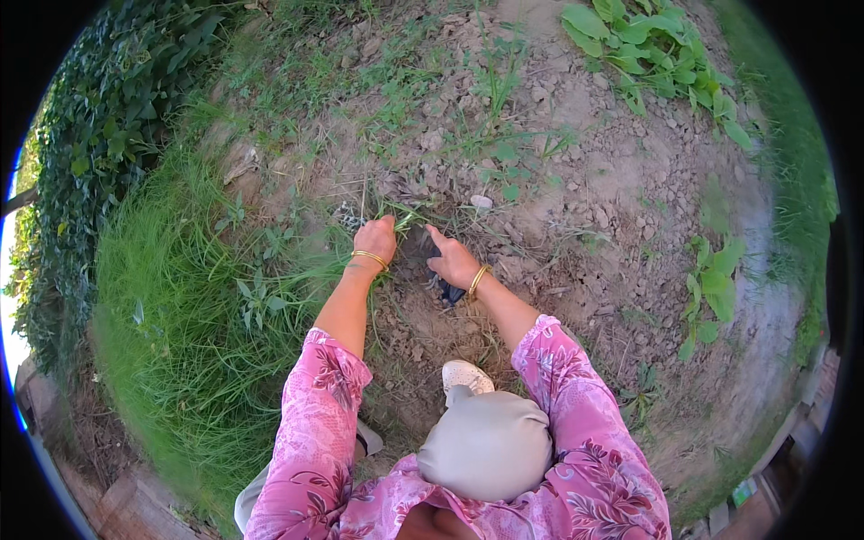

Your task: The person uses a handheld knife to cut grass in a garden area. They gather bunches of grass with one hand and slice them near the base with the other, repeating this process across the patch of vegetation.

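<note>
Low over the soil, my left hand (376, 239) is closed around a small bunch of green grass stems (405, 220), which stick out to its right. Close by on the right is my right hand (456, 262), its index finger stretched toward the stems and its other fingers curled. From under its palm shows a dark blue-black thing (449, 293); its kind is mostly hidden by the hand. A gap of bare brown soil (412, 261) lies between the two hands. Both wrists carry gold bangles.
Thick tall grass (198, 333) grows on my left, with a leafy hedge (108, 117) beyond it. Broad-leaved plants (657, 45) stand at the far right, and another leafy plant (715, 286) nearer. A pale stone (481, 202) lies ahead. My shoe (467, 377) is just below the hands.
</note>
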`<state>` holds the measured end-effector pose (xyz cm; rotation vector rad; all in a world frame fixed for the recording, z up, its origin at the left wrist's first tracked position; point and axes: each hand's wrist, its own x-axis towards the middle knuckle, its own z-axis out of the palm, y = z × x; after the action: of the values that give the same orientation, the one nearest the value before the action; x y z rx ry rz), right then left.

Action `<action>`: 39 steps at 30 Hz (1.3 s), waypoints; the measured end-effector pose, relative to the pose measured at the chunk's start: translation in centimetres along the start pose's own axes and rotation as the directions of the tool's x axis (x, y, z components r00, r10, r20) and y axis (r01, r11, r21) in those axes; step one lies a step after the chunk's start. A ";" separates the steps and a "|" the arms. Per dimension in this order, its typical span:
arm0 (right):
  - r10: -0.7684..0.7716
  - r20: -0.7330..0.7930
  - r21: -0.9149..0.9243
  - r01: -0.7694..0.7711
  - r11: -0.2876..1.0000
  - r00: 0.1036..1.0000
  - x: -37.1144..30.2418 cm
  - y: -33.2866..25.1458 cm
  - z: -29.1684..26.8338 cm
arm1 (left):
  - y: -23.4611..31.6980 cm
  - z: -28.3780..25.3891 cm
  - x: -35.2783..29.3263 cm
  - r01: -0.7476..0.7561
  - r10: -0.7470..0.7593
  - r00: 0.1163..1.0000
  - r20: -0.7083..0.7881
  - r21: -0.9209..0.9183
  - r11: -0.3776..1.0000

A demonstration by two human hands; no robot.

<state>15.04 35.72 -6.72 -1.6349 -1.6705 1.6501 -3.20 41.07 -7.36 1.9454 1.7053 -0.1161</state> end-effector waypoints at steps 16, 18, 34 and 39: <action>-0.135 -0.201 -0.029 0.132 0.991 0.970 -3.7 -4.1 -6.2 | 0.5 3.4 -9.3 -0.211 0.130 0.927 -0.352 -0.202 0.956; -0.071 -0.265 -0.007 0.072 0.997 0.962 -0.3 -4.1 -8.2 | 2.7 3.9 -8.9 -0.279 0.191 0.916 -0.354 -0.216 0.936; -0.031 -0.394 -0.384 -0.133 0.914 0.919 17.1 -4.9 -12.8 | 1.3 4.3 -6.8 -0.235 0.176 0.971 -0.160 -0.521 0.821; -0.012 -0.240 -0.441 -0.098 0.892 0.971 15.8 -6.3 -15.6 | 1.3 4.7 -6.6 -0.225 0.162 0.973 -0.162 -0.538 0.812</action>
<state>19.44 58.25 -4.41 -1.9953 -2.0003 1.0692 -1.90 32.97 -8.18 1.6779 1.3822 0.5201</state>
